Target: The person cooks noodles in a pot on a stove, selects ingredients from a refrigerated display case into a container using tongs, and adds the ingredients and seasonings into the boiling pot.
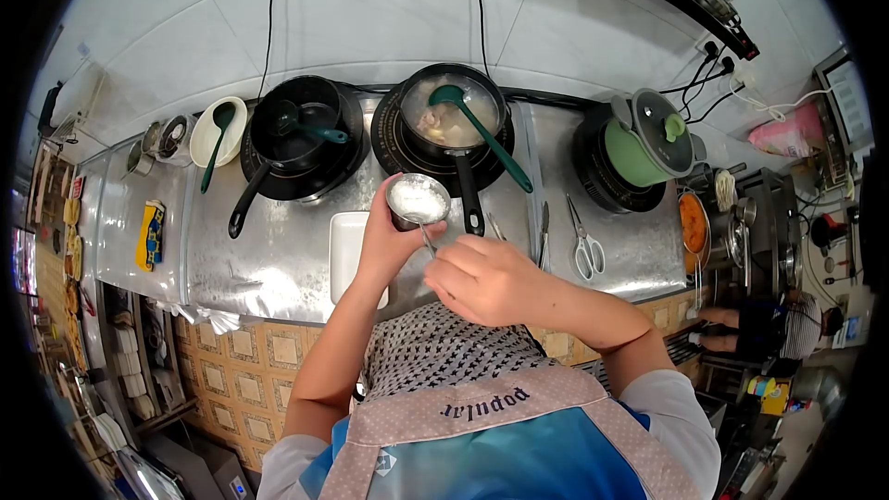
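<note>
My left hand is wrapped round a small metal cup that holds white powder. Between the fingers of my right hand is the handle of a thin metal spoon, whose other end reaches into the cup. Just behind the cup, a black pan with pale broth and pieces of food sits on a burner, a green ladle resting in it. Below my left wrist lies a white rectangular tray.
A second black pan with a ladle stands left, beside a white bowl. Right are a green lidded pot, scissors and a knife. A yellow packet lies far left. Another person is at far right.
</note>
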Available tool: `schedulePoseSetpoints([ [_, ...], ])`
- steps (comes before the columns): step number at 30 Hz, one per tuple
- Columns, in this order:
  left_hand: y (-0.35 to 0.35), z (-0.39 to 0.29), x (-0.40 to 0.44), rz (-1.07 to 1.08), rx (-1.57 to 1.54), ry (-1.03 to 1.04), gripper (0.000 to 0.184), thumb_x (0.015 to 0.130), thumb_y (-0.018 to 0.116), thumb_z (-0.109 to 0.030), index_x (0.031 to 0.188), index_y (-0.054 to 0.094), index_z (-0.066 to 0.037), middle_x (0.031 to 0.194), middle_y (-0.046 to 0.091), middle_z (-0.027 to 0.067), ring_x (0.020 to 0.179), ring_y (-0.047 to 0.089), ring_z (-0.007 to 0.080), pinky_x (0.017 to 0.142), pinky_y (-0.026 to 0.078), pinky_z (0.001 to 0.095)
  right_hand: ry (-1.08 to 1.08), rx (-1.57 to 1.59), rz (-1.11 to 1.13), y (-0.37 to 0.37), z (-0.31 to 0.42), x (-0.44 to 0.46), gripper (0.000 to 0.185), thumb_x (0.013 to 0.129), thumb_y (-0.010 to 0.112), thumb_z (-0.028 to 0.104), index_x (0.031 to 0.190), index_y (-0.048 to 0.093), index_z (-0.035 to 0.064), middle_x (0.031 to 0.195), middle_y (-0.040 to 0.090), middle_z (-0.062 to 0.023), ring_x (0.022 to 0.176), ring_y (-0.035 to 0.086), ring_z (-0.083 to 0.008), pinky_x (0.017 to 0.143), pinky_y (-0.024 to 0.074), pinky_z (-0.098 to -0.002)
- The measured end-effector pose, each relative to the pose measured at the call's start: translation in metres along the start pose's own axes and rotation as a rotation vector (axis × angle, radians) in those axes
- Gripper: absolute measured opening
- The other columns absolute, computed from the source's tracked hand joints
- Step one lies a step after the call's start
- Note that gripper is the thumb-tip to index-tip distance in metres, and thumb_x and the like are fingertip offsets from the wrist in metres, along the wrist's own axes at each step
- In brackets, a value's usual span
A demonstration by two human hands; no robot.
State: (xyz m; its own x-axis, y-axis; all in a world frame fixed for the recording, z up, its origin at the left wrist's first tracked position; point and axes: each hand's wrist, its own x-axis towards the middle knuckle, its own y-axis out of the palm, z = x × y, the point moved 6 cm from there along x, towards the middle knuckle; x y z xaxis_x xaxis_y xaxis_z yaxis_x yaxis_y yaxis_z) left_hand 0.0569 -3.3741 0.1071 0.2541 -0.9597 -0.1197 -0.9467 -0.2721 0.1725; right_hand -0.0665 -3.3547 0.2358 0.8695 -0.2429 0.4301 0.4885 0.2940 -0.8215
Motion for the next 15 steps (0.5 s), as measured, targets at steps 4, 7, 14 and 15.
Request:
schedulePoseSetpoints([
  [4, 0.001, -0.006, 0.007, 0.055, 0.056, 0.029, 0.081, 0.059, 0.08, -0.009, 0.125, 0.033, 0.002, 0.11, 0.051, 0.0117, 0.099, 0.053, 0.0172, 0.085, 0.045, 0.0287, 0.087, 0.089, -0.167, -0.014, -0.02, 0.01, 0.006, 0.074, 0.061, 0.005, 0.079, 0.058, 0.0028, 0.075, 0.057, -0.01, 0.065, 0.057, -0.0242, 0.054, 0.0456, -0.0302],
  [7, 0.003, -0.01, 0.01, 0.087, 0.113, 0.051, 0.08, 0.059, 0.079, -0.01, 0.124, 0.034, 0.002, 0.11, 0.05, 0.012, 0.099, 0.053, 0.0173, 0.085, 0.045, 0.0287, 0.22, 0.176, -0.179, -0.025, -0.04, 0.008, 0.005, 0.078, 0.057, 0.007, 0.077, 0.058, 0.0023, 0.07, 0.057, -0.01, 0.06, 0.057, -0.0227, 0.052, 0.0457, -0.0286],
  [14, 0.011, -0.008, 0.026, 0.118, 0.067, 0.079, 0.077, 0.06, 0.079, -0.009, 0.123, 0.035, 0.001, 0.112, 0.05, 0.0115, 0.103, 0.052, 0.0173, 0.087, 0.043, 0.0292, 0.743, 0.858, -0.377, -0.022, -0.101, -0.015, 0.021, 0.091, 0.048, 0.015, 0.081, 0.056, -0.0012, 0.069, 0.057, -0.0046, 0.055, 0.054, -0.0065, 0.046, 0.0436, -0.0205],
  [15, 0.012, -0.009, 0.028, 0.121, 0.061, 0.091, 0.077, 0.06, 0.078, -0.008, 0.123, 0.034, 0.001, 0.113, 0.049, 0.0114, 0.104, 0.051, 0.0173, 0.088, 0.043, 0.0293, 0.763, 0.941, -0.418, -0.019, -0.111, -0.02, 0.021, 0.091, 0.047, 0.015, 0.081, 0.056, -0.0011, 0.069, 0.057, -0.0048, 0.054, 0.054, -0.0068, 0.046, 0.0438, -0.0204],
])
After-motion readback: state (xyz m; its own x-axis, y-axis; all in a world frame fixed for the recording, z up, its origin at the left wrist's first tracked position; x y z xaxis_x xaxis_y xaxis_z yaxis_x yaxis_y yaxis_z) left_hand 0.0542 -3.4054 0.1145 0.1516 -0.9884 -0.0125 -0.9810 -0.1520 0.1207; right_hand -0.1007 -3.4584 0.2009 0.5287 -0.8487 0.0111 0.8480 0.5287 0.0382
